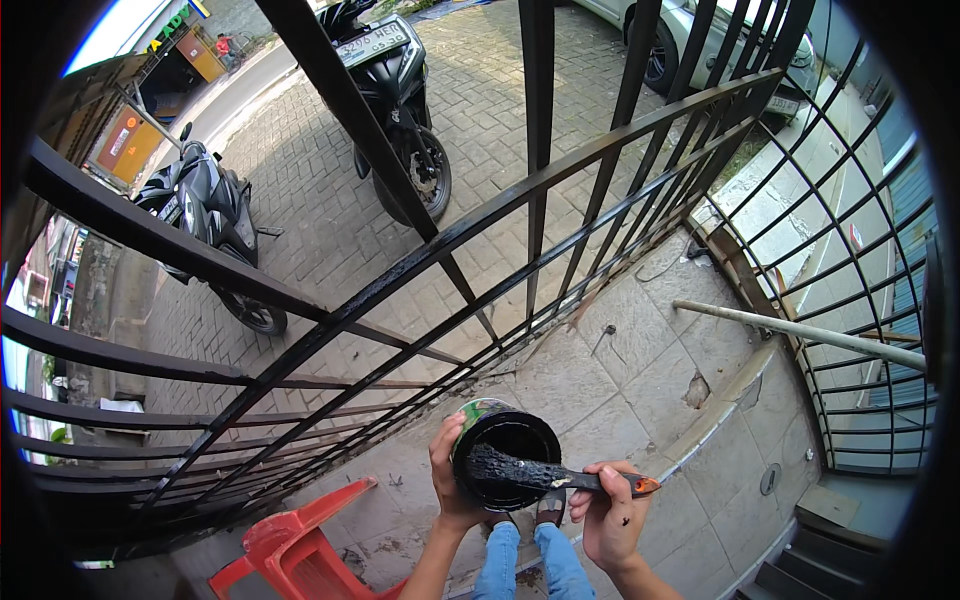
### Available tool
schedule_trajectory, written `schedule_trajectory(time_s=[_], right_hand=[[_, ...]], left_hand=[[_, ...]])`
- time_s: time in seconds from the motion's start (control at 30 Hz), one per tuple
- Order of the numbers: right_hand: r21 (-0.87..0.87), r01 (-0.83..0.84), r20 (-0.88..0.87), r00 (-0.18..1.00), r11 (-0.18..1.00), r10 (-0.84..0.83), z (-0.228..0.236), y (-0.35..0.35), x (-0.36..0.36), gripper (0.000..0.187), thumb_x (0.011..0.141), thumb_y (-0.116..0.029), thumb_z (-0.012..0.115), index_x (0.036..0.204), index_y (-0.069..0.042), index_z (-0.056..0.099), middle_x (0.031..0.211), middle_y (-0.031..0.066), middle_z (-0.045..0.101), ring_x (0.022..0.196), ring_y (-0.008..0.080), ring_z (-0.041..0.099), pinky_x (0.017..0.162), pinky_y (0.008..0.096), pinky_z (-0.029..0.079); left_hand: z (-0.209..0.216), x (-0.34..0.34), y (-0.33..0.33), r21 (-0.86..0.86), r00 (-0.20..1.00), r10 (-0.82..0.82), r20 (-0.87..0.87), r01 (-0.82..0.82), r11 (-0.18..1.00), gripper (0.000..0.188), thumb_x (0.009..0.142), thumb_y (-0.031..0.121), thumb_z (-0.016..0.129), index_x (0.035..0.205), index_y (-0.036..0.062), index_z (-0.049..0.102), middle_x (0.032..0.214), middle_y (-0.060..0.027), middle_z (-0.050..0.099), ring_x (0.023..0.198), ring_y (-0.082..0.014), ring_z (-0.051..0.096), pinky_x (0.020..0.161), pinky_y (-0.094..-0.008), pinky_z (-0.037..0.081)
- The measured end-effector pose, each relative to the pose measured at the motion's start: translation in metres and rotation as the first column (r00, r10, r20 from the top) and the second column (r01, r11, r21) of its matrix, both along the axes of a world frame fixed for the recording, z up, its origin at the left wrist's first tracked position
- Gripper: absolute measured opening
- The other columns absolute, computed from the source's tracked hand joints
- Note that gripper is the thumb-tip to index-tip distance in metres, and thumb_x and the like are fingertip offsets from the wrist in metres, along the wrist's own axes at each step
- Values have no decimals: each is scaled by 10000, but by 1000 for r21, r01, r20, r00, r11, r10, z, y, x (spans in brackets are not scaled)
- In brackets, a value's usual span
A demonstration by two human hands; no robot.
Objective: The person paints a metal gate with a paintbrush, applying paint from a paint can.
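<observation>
My left hand (pixel 455 478) is wrapped round the side of a paint can (pixel 549 437) with black paint inside and a green patch on its outer wall. Between the thumb and fingers of my right hand (pixel 612 520) is the handle of a paintbrush (pixel 515 470). Its bristles are coated in thick black paint and lie over the mouth of the can; whether they touch the rim or the paint I cannot tell. A dark smear marks my right palm. Just beyond the can runs a black metal fence (pixel 440 245), its upper rail glossy in places.
A red plastic chair (pixel 290 535) stands at lower left. On the right, a pale pole (pixel 790 328) slants across near a black grid (pixel 850 270). Tiled floor (pixel 640 370) lies underfoot, with a step edge. Beyond the fence are two motorcycles (pixel 405 130) and a car (pixel 700 50).
</observation>
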State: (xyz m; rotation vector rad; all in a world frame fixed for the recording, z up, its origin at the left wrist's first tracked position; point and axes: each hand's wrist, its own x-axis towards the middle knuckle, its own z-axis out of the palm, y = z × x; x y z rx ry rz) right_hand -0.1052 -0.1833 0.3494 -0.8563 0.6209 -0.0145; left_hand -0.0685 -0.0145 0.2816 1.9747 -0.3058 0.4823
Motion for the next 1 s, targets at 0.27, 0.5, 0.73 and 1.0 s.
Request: schedule_trajectory(time_s=[0.27, 0.5, 0.73, 1.0], right_hand=[[98, 185, 194, 960, 978, -201, -33, 16, 48, 298, 876, -185, 473, 1017, 66, 552, 743, 170, 626, 591, 196, 609, 531, 255, 501], [-91, 152, 217, 968, 984, -129, -80, 60, 101, 302, 898, -167, 467, 1073, 59, 564, 845, 169, 644, 722, 197, 640, 593, 240, 498], [-176, 236, 305, 936, 956, -175, -49, 86, 115, 303, 902, -162, 448, 1053, 74, 561, 825, 164, 641, 695, 183, 630, 653, 251, 506], [-148, 276, 378, 903, 950, -204, -62, 90, 113, 303, 905, -169, 458, 1048, 79, 557, 840, 171, 633, 706, 182, 626, 676, 266, 516]], left_hand=[[-10, -13, 31, 57, 973, 192, -130, -186, 981, 1031, 457, 276, 840, 1284, 20, 280, 1235, -166, 394, 1153, -307, 411, 983, -390, 329], [-12, -43, 52, 37, 939, 226, -258, -224, 974, 1057, 474, 268, 835, 1300, 24, 223, 1230, -142, 375, 1144, -265, 415, 974, -378, 335], [-32, -74, 69, 199, 898, 251, -362, -188, 962, 1085, 463, 262, 842, 1308, 24, 205, 1228, -138, 376, 1133, -256, 432, 972, -364, 344], [-30, -78, 67, 118, 877, 257, -406, -228, 966, 1083, 462, 253, 850, 1302, 23, 206, 1226, -132, 362, 1134, -250, 432, 970, -363, 348]])
